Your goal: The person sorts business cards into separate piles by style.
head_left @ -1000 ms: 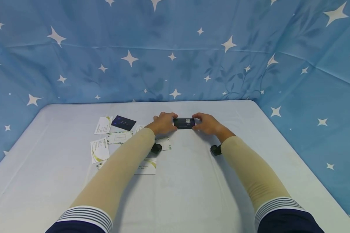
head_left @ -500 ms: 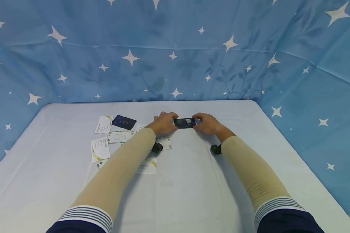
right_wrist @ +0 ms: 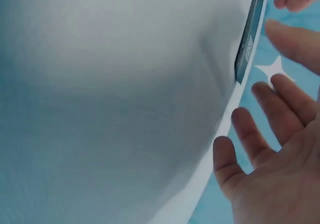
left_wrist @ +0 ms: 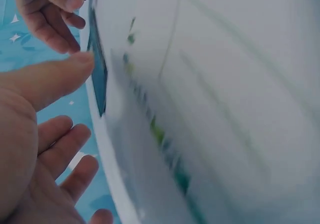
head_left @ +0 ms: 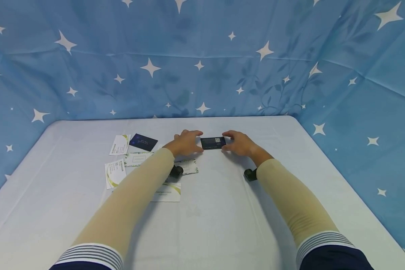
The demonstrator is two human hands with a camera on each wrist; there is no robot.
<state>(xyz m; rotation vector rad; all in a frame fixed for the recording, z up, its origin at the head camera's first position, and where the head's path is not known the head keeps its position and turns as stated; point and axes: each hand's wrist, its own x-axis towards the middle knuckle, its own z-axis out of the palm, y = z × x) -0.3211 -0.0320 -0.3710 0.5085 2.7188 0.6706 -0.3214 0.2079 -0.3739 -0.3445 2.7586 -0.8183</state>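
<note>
A dark card [head_left: 213, 143] with a small white code lies flat on the white table [head_left: 209, 210], far centre. My left hand [head_left: 185, 143] is just left of it, fingers relaxed and spread. In the left wrist view the left hand's thumb [left_wrist: 60, 77] points at the card's edge [left_wrist: 98, 79]; whether it touches is unclear. My right hand [head_left: 238, 143] is at the card's right end. The right wrist view shows that hand [right_wrist: 280, 149] with straight fingers, a small gap from the card [right_wrist: 248, 39]. Neither hand grips anything.
Several business cards lie left of my left arm: a white one [head_left: 119, 144], a dark blue one [head_left: 143, 142], another white one [head_left: 115, 173] and one with a logo [head_left: 167, 192]. Blue star-print cloth [head_left: 202, 67] walls the table's back and sides.
Both hands held the dark card's ends before. Now they have let go, the left hand has drawn slightly left, and the card rests on the table.
</note>
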